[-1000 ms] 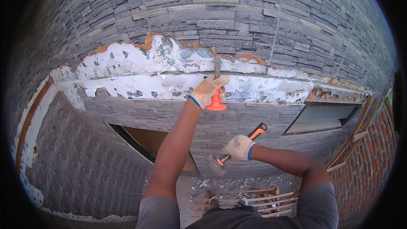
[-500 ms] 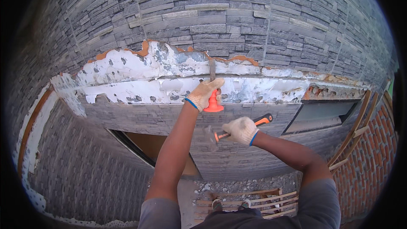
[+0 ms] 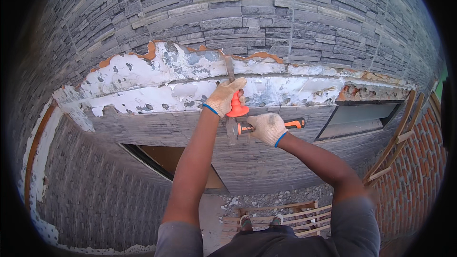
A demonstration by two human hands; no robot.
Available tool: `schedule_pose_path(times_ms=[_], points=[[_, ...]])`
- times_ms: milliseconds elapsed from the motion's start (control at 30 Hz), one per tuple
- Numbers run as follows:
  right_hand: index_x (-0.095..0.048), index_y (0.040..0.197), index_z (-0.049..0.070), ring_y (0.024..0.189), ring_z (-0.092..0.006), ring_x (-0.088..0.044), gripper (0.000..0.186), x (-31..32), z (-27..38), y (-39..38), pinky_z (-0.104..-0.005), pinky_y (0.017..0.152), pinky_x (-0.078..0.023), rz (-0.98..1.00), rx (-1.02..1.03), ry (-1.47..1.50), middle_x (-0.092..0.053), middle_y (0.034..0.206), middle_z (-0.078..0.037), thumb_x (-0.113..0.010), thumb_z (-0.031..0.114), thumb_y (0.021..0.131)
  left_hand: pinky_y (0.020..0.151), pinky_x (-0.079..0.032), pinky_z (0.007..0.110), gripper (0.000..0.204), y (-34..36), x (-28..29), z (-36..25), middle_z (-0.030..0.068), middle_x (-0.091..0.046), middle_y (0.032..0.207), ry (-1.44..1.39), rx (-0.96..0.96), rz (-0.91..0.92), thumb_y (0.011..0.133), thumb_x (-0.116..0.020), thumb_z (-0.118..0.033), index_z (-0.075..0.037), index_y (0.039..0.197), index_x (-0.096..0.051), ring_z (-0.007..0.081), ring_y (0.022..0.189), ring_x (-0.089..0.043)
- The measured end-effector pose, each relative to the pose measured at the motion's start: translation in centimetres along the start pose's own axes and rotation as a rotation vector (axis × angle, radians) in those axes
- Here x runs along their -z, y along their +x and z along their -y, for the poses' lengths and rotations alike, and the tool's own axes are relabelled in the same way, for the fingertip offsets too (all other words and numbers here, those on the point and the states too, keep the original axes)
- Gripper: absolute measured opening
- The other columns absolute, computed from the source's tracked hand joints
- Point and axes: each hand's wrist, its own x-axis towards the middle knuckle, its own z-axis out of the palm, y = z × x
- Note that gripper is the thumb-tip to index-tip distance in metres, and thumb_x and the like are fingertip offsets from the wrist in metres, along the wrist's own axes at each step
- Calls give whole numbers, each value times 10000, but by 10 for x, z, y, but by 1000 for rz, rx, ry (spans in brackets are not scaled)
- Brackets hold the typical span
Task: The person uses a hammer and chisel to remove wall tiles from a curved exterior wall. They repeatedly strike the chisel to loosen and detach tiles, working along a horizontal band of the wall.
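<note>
My gloved left hand (image 3: 225, 96) is closed round the orange guarded grip of a chisel (image 3: 237, 108). The flat steel blade points up, leaning slightly left, its tip at the broken lower edge of the grey stone-look tiles (image 3: 266, 33). Below the grip, my gloved right hand (image 3: 268, 128) is wrapped round a hammer (image 3: 295, 123) with a black and orange handle. The blurred hammer head is just under the chisel's flared guard; whether they touch, I cannot tell. Behind both hands runs a strip of bare, patchy white wall (image 3: 281, 90).
A dark-framed window (image 3: 362, 120) is set in the wall at right, beside a wooden ladder-like frame (image 3: 395, 143) and red brickwork (image 3: 414, 185). A doorway opening (image 3: 162, 157) lies lower left. My feet stand on wooden slats (image 3: 304, 219) above grey rubble (image 3: 281, 200).
My right hand has swung the hammer up, bringing its head close beneath the chisel. The chisel now leans a little further left. The whole view has shifted slightly.
</note>
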Motion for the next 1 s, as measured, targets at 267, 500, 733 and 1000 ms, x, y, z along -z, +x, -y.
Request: schedule_pose_path(times_ms=[267, 500, 733, 1000], points=[[-690, 995, 104, 879, -350, -727, 225, -124, -16, -217, -490, 742, -559, 432, -299, 126, -735, 884, -149, -671, 296, 878, 650, -545, 366, 209, -82, 23, 80, 65, -592, 780, 51, 158, 6, 882, -673, -12, -73, 1018, -527, 201, 682, -635], [-766, 1110, 107, 1088, -336, -713, 404, -197, 18, -492, -452, 939, -566, 706, -1561, 289, -741, 1138, -179, -704, 384, 822, 762, -619, 402, 865, -245, 59, 323, 189, -620, 1156, 20, 680, -244, 965, -641, -97, -147, 1621, -78, 289, 889, -705], [-759, 1114, 54, 1128, -280, -710, 427, -221, 66, -697, -416, 932, -570, 780, -2084, 358, -733, 1211, -146, -781, 356, 813, 791, -554, 372, 392, -297, 78, 432, 114, -633, 1070, 1071, -326, 635, 973, -585, -417, -96, 1196, -599, 210, 909, -661], [-743, 881, 22, 592, -211, -668, 326, -296, 102, -753, -423, 528, -550, 506, -2317, 598, -691, 733, -114, -862, 301, 764, 716, -513, 319, 356, -265, 40, 383, 27, -607, 840, 626, 1155, 467, 979, -581, -339, -124, 1262, -593, 129, 812, -623]])
